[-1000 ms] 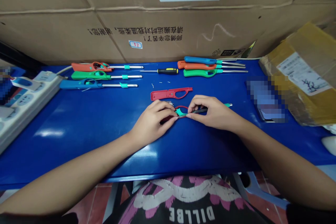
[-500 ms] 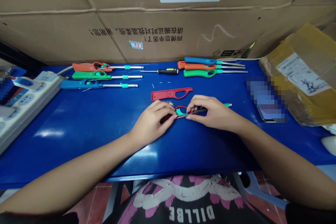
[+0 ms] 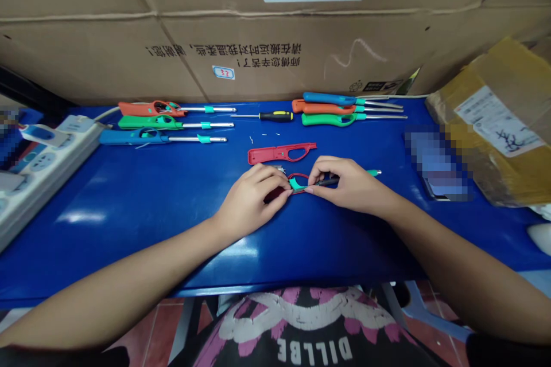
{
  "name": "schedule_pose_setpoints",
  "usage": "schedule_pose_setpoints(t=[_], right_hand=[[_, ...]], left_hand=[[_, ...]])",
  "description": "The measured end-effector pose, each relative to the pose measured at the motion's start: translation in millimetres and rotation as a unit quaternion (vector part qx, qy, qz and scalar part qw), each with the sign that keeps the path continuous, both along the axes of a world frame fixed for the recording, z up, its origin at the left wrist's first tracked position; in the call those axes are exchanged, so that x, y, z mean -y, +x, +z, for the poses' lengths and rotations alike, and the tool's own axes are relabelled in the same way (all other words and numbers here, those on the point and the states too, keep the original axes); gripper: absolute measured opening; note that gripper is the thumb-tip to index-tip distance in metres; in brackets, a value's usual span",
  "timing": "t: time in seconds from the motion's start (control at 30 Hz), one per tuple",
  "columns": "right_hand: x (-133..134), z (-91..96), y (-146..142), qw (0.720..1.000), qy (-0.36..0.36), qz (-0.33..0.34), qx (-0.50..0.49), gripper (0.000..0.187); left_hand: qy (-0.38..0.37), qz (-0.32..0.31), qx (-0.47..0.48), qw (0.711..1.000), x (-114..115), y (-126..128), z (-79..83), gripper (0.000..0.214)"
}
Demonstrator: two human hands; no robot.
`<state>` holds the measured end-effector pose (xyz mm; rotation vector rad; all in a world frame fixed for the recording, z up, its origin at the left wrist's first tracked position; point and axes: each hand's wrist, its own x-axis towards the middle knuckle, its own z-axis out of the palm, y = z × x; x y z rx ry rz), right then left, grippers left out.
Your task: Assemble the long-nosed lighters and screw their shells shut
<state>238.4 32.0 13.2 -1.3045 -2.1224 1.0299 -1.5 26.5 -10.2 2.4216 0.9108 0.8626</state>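
My left hand (image 3: 257, 195) is closed around the handle end of an opened red stick lighter (image 3: 298, 175), which lies on the table. A green trigger (image 3: 296, 184) shows between my hands. My right hand (image 3: 342, 179) pinches at the lighter's edge just right of the trigger, over a dark part (image 3: 328, 181); its fingers hide much of what they hold. The lighter's tip with a green piece (image 3: 373, 172) sticks out beyond my right hand. Behind my hands lies the loose red shell half (image 3: 282, 153), hollow side up.
Several small screws (image 3: 264, 135) lie behind the shell half, near a screwdriver (image 3: 275, 117). Opened lighters (image 3: 150, 123) rest at back left and closed ones (image 3: 329, 109) at back right. A power strip (image 3: 47, 160), a phone (image 3: 437, 163) and a cardboard box (image 3: 491, 126) flank the area.
My right fingertips have shifted slightly at the lighter's edge beside the trigger, and the thin dark strand seen there before is less visible. My left hand has hardly moved.
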Motion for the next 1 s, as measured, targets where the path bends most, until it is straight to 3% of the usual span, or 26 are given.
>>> schedule_pose_setpoints(t=[0.4,0.67,1.0], right_hand=[[-12.8,13.6,31.5,0.997,-0.032,-0.009,0.063,0.020],[-11.8,6.7,27.5,0.997,-0.033,-0.034,0.068,0.023],[-9.9,12.3,30.9,0.991,-0.043,-0.038,0.119,0.021]], left_hand=[[0.004,0.003,0.002,1.000,0.1,-0.1,0.5,0.006],[0.002,0.000,0.003,1.000,-0.3,-0.6,-0.7,0.006],[0.012,-0.013,0.005,1.000,-1.8,-1.3,-0.9,0.006]])
